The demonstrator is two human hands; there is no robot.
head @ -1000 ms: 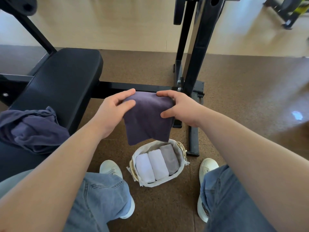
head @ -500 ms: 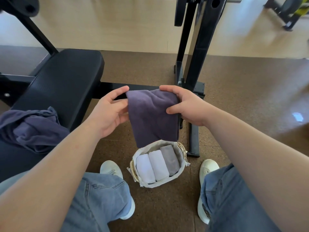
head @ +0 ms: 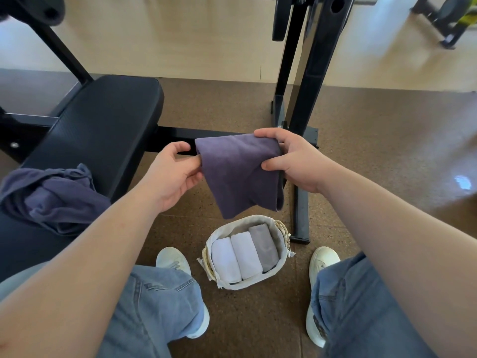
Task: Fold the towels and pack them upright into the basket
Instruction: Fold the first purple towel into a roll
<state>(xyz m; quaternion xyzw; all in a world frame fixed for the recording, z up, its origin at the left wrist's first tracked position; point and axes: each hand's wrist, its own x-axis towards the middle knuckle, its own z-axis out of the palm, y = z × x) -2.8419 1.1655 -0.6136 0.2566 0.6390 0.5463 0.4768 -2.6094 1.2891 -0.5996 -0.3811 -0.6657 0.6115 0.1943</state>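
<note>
The right hand (head: 294,161) grasped the purple towel (head: 240,174) by its upper right side, forefinger hooked over the top fold and thumb pressed across the front; the towel hung folded from that grip, in the air, its lower corner drooping to the left. The left hand (head: 175,171) lay against the towel's left edge with fingers curled, the thumb raised clear of the cloth; whether those fingers pinched the edge or only touched it, I cannot tell.

Directly below the hanging towel, apart from it, the basket (head: 224,226) stood on the brown floor (head: 374,140); in it, side by side and upright, were two white towels (head: 225,259) to the left and a grey towel (head: 263,246) to the right. A pale shoe (head: 173,259) rested on each side of the basket, with blue jeans above them.

Well left of the grip a crumpled towel (head: 51,197) of the same purple lay on the black padded bench (head: 103,120); beyond the right hand rose the black metal frame (head: 315,73), its foot running along the floor just right of the basket.
</note>
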